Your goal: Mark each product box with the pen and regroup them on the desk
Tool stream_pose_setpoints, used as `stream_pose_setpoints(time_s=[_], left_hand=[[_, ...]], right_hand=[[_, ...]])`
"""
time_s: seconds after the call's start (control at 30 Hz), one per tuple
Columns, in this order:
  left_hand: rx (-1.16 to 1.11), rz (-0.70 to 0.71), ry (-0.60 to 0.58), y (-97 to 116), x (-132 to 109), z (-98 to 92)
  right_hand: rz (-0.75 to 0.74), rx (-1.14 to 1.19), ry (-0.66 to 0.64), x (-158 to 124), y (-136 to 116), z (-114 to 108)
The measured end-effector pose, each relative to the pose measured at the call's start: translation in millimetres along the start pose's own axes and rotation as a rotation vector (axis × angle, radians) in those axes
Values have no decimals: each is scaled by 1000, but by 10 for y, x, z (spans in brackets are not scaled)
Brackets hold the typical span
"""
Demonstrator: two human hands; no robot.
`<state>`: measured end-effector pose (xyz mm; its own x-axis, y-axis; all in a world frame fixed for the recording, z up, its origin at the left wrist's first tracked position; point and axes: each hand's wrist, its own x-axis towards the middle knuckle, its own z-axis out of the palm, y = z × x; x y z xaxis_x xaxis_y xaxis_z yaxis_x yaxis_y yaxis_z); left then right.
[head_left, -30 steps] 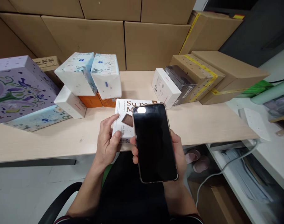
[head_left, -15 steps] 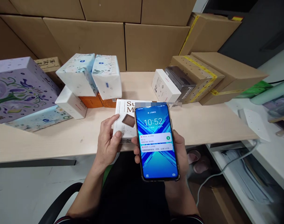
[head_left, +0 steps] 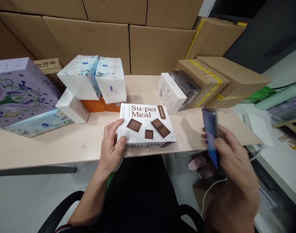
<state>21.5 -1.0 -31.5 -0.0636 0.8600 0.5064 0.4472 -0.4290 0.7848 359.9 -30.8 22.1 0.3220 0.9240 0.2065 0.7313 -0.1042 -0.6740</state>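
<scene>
A white Su-per Meal box (head_left: 145,127) with brown chocolate pictures lies near the front edge of the table. My left hand (head_left: 111,147) grips its left end, thumb at the front corner and fingers along the side. Off to the right, past the table's front edge, my right hand (head_left: 232,155) is wrapped round a phone (head_left: 211,136). The phone is upright and turned nearly edge-on, its screen facing left and slightly blurred.
On the wooden table (head_left: 89,142), tissue packs (head_left: 111,81) sit on orange boxes (head_left: 93,105), beside a purple box (head_left: 19,94). A white box (head_left: 171,94), a black box (head_left: 187,84) and cardboard boxes (head_left: 233,77) stand right. A cable (head_left: 211,186) hangs lower right.
My right hand has carried the phone from above the Su-per Meal box to the right and turned it edge-on. The whole box top now shows. My left hand has stayed on the box.
</scene>
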Motion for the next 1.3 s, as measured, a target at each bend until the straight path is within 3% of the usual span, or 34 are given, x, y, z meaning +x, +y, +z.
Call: stream_pose_setpoints(time_s=[0.23,0.4,0.6,0.73,0.97,1.1,1.3], left_hand=[[-22,-6,-4,0,0,4],[-9,-22,-11,2,-6,-9],[-54,-51,-11,-11,5,-17],[-155,-167,-17,-23,38,-43],[-259,-234,13,-81,85,-60],[-350,-249,67,-150,100,-36],[-403,-258,109,-189,62,1]], right_hand=[[-170,-581,-114,496,372,311],[-168,-744,-134,584,428,435],[-252,-667,-97,542,447,405],[-548,-449,-21,328,226,347],[-1013,-218,-128,-46,-248,482],[-1109,-278,-123,-101,-264,598],[-1234,-191,62,-71,-158,584]])
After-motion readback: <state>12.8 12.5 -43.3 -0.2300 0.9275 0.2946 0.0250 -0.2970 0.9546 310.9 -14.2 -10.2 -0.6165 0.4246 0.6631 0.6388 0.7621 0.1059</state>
